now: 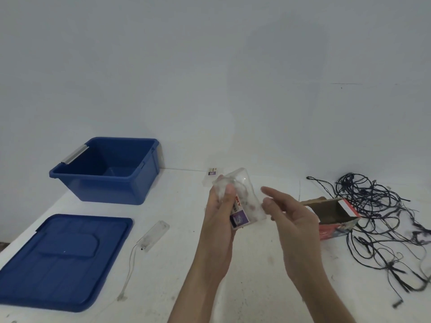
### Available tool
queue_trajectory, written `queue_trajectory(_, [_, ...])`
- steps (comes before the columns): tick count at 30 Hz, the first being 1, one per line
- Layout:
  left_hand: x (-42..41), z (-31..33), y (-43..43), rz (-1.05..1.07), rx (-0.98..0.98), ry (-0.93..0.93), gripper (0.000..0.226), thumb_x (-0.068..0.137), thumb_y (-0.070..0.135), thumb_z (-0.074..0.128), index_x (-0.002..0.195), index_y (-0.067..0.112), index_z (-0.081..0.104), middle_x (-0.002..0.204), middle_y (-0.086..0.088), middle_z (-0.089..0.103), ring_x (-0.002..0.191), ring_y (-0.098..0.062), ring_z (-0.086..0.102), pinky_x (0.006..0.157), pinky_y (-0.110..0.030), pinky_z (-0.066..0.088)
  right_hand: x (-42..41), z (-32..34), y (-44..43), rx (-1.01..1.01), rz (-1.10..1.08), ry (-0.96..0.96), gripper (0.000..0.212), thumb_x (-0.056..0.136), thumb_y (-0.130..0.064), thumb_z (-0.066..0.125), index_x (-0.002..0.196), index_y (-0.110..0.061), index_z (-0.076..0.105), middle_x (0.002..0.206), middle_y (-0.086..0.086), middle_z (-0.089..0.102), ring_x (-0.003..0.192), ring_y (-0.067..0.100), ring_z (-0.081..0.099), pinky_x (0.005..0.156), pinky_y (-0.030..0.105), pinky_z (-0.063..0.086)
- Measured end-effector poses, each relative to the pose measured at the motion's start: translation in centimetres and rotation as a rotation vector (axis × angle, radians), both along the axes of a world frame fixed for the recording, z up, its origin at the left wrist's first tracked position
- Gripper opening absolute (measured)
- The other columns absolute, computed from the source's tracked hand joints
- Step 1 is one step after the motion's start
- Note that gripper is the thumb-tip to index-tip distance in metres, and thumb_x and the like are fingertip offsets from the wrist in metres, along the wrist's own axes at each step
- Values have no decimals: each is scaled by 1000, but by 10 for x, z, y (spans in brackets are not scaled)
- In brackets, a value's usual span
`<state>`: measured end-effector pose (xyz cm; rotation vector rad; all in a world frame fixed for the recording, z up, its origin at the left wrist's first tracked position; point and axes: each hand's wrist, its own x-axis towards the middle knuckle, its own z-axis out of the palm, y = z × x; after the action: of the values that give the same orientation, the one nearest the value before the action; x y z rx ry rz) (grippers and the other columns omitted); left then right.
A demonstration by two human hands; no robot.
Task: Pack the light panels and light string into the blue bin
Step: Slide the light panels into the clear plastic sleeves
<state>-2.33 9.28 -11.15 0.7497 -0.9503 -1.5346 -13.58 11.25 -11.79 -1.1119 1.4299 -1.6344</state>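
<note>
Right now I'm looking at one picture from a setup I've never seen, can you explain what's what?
There is no machine here: a person works with bare hands, and the one camera sits on their head, looking forward and down. The left hand grips a clear plastic packet with a printed label; the right hand hovers beside it, fingers relaxed. On the white table stand an open blue bin, its lid lying flat in front, a clear light panel with a thin wire, an opened cardboard box on its side, and a tangled dark light string.

red "DIY" on clear packet [247,195], rest unreadable
</note>
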Motion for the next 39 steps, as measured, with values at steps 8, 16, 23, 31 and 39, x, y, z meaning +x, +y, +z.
queue_trajectory(8, [0, 0, -1, 39, -7, -89, 17, 93, 36, 43, 104, 42, 55, 98, 16, 70, 95, -5, 67, 70, -18, 53, 0, -8, 0, -333, -281, 328, 20, 86, -4, 62, 99, -17, 69, 77, 5, 66, 67, 8, 65, 66, 5, 45])
queue_trajectory(16, [-4, 1, -3, 108, -17, -120, 17, 93, 36, 43, 107, 42, 51, 107, 10, 65, 101, -11, 65, 83, -25, 54, 6, -11, 1, -443, -277, 655, 18, 84, -15, 63, 95, -5, 73, 91, 6, 68, 74, 8, 60, 74, 1, 43])
queue_trajectory(23, [0, -1, -5, 105, -42, -155, 39, 93, 36, 44, 131, 31, 43, 115, 7, 64, 100, -7, 65, 81, -22, 55, 1, -10, -2, -457, -232, 864, 22, 84, -18, 61, 93, -4, 75, 91, 10, 72, 82, 11, 63, 79, 9, 44])
queue_trajectory(31, [3, 2, -7, 101, -55, -178, 40, 95, 33, 43, 134, 29, 40, 106, 16, 66, 92, 0, 66, 75, -17, 54, -7, -4, -5, -470, -75, 924, 23, 84, -15, 62, 102, -5, 73, 103, 7, 70, 84, 14, 65, 76, 22, 50])
queue_trajectory(39, [4, 3, -7, 82, -29, -197, 35, 92, 39, 43, 127, 38, 44, 114, 12, 64, 104, -7, 64, 92, -29, 52, -4, -1, -5, -444, -87, 772, 28, 87, -21, 58, 108, -7, 70, 103, 3, 71, 90, 8, 65, 81, 18, 52])
